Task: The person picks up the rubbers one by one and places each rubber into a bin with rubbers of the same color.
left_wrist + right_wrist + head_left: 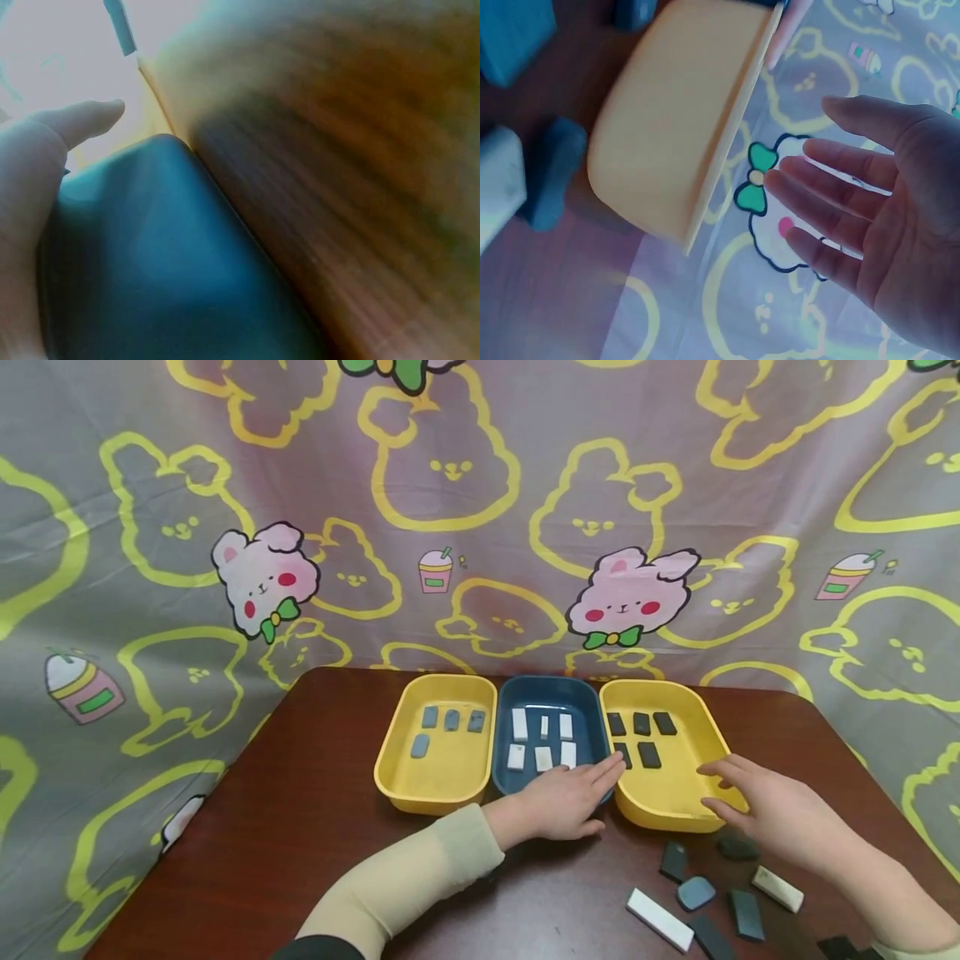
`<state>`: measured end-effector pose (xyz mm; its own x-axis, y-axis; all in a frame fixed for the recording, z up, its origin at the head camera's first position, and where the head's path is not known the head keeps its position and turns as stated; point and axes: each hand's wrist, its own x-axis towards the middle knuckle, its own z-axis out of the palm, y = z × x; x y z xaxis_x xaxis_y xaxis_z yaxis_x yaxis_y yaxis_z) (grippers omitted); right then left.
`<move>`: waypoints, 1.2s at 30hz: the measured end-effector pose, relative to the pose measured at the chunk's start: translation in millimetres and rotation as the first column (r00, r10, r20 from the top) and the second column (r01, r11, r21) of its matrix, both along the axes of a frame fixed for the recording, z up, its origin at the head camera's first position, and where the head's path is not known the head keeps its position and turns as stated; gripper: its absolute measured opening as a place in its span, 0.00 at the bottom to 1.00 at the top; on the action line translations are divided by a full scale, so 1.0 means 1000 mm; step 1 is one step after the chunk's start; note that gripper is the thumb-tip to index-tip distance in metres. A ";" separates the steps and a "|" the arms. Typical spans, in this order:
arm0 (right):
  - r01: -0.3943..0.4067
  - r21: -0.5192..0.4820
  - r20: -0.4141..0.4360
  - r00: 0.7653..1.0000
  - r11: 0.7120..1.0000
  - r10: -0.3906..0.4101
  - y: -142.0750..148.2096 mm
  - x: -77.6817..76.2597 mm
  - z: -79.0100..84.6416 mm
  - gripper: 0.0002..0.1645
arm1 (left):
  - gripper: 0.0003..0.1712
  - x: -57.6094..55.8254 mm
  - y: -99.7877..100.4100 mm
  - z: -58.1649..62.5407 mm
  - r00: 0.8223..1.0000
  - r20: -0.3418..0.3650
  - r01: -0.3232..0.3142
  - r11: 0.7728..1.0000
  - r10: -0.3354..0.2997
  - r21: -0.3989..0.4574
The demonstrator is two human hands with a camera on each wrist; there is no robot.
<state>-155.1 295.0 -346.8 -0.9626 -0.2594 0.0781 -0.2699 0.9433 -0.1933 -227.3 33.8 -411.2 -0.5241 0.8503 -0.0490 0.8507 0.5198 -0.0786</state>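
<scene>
My left hand (564, 802) lies palm down with straight fingers across the front right corner of the blue tray (551, 692), fingertips at the rim of the right yellow tray (667, 797). In the left wrist view its thumb (79, 124) is beside the blue tray's wall (165, 255). My right hand (780, 814) hovers at the right yellow tray's front right rim, fingers loosely spread and holding nothing; the right wrist view shows its bare palm (907, 217). Several black blocks (649, 755) lie in that tray. White blocks (520, 725) sit in the blue tray, partly hidden by my left hand.
The left yellow tray (442, 781) holds several grey-blue blocks (420, 746). Loose on the brown table (315, 827), front right, lie white blocks (660, 920), dark blocks (746, 916) and a rounded grey-blue piece (696, 893). A patterned cloth (510, 635) hangs behind.
</scene>
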 end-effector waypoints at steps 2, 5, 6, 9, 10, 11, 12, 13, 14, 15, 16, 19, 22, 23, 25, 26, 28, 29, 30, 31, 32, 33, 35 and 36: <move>-0.013 0.004 -0.027 1.000 1.000 0.013 -0.002 0.013 -0.001 0.24 | 0.49 0.000 0.000 0.000 1.000 0.001 -0.002 1.000 0.002 -0.001; -0.046 0.019 -0.080 0.996 0.999 0.048 -0.005 0.028 -0.005 0.23 | 0.49 0.000 0.000 0.000 1.000 -0.002 -0.006 1.000 0.006 0.000; -0.064 0.023 -0.098 0.993 0.998 0.066 -0.006 0.032 -0.006 0.22 | 0.49 0.000 0.000 0.000 1.000 -0.001 -0.008 1.000 0.008 0.000; -0.120 0.026 -0.127 0.984 0.992 0.123 -0.010 0.044 -0.013 0.22 | 0.50 -0.001 0.000 0.001 1.000 0.003 -0.011 1.000 0.011 0.001; -0.154 0.020 -0.126 0.980 0.988 0.155 -0.011 0.047 -0.016 0.22 | 0.50 -0.001 0.000 0.001 1.000 0.005 -0.011 1.000 0.011 0.002; -0.182 0.021 -0.127 0.975 0.983 0.183 -0.012 0.049 -0.020 0.22 | 0.49 -0.001 0.000 0.002 1.000 0.008 -0.012 1.000 0.012 0.004; -0.206 0.021 -0.124 0.970 0.978 0.207 -0.014 0.051 -0.024 0.21 | 0.49 -0.002 0.000 0.002 1.000 0.012 -0.015 1.000 0.015 0.005; -0.225 0.023 -0.106 0.968 0.974 0.226 -0.015 0.053 -0.027 0.21 | 0.49 -0.002 0.001 0.003 1.000 0.016 -0.018 1.000 0.018 0.006; -0.238 0.025 -0.079 0.968 0.971 0.239 -0.016 0.054 -0.031 0.20 | 0.49 -0.003 0.001 0.003 1.000 0.022 -0.022 1.000 0.021 0.007; -0.242 0.027 -0.039 0.969 0.970 0.243 -0.017 0.054 -0.034 0.20 | 0.49 -0.003 0.001 0.004 0.999 0.028 -0.025 1.000 0.025 0.009; -0.240 0.026 -0.001 0.971 0.970 0.240 -0.019 0.054 -0.038 0.21 | 0.49 -0.004 0.001 0.004 0.999 0.034 -0.029 1.000 0.028 0.010; -0.196 0.045 0.107 0.976 0.980 0.190 -0.023 0.052 -0.047 0.22 | 0.49 -0.004 0.001 0.005 0.998 0.047 -0.036 0.999 0.035 0.008; -0.158 0.070 0.152 0.977 0.985 0.146 -0.025 0.051 -0.055 0.23 | 0.49 -0.003 0.001 0.005 0.998 0.046 -0.033 0.999 0.033 0.004; -0.151 0.077 0.157 0.978 0.985 0.138 -0.026 0.051 -0.058 0.24 | 0.49 -0.002 0.001 0.005 0.998 0.044 -0.033 0.999 0.033 0.001; -0.141 0.086 0.177 0.976 0.986 0.124 -0.026 0.049 -0.062 0.25 | 0.49 -0.002 0.001 0.004 0.999 0.036 -0.031 1.000 0.031 -0.005; -0.145 0.086 0.180 0.975 0.986 0.128 -0.026 0.048 -0.064 0.25 | 0.50 -0.002 0.002 0.004 0.999 0.033 -0.030 1.000 0.030 -0.007; -0.164 0.084 0.180 0.973 0.983 0.147 -0.025 0.047 -0.068 0.26 | 0.50 -0.001 0.002 0.003 0.999 0.030 -0.028 1.000 0.028 -0.009; -0.177 0.080 0.172 0.972 0.981 0.162 -0.024 0.046 -0.070 0.25 | 0.50 -0.001 0.002 0.002 0.999 0.027 -0.026 1.000 0.026 -0.011; -0.190 0.076 0.161 0.971 0.979 0.176 -0.023 0.047 -0.072 0.25 | 0.50 -0.001 0.002 0.002 0.999 0.026 -0.024 1.000 0.024 -0.010; -0.204 0.071 0.150 0.970 0.976 0.192 -0.023 0.046 -0.074 0.25 | 0.50 -0.001 0.002 0.002 0.999 0.029 -0.024 1.000 0.024 -0.010; -0.216 0.069 0.138 0.969 0.974 0.205 -0.022 0.047 -0.076 0.25 | 0.50 -0.001 0.002 0.001 0.999 0.034 -0.025 1.000 0.025 -0.010; -0.216 0.067 0.137 0.969 0.974 0.206 -0.022 0.047 -0.077 0.25 | 0.50 -0.001 0.002 0.001 0.999 0.039 -0.025 1.000 0.026 -0.010; -0.218 0.066 0.120 0.971 0.974 0.209 -0.022 0.046 -0.078 0.23 | 0.50 -0.002 0.002 0.001 0.999 0.047 -0.027 1.000 0.027 -0.009; -0.213 0.063 0.126 0.971 0.975 0.203 -0.022 0.046 -0.078 0.22 | 0.50 -0.002 0.002 0.001 0.998 0.051 -0.028 1.000 0.028 -0.007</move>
<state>-109.3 272.6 -424.3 -0.8881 -0.4557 -0.0606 -0.4413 0.8820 -0.1655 -228.9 35.3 -410.3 -0.5442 0.8350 -0.0814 0.8389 0.5429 -0.0389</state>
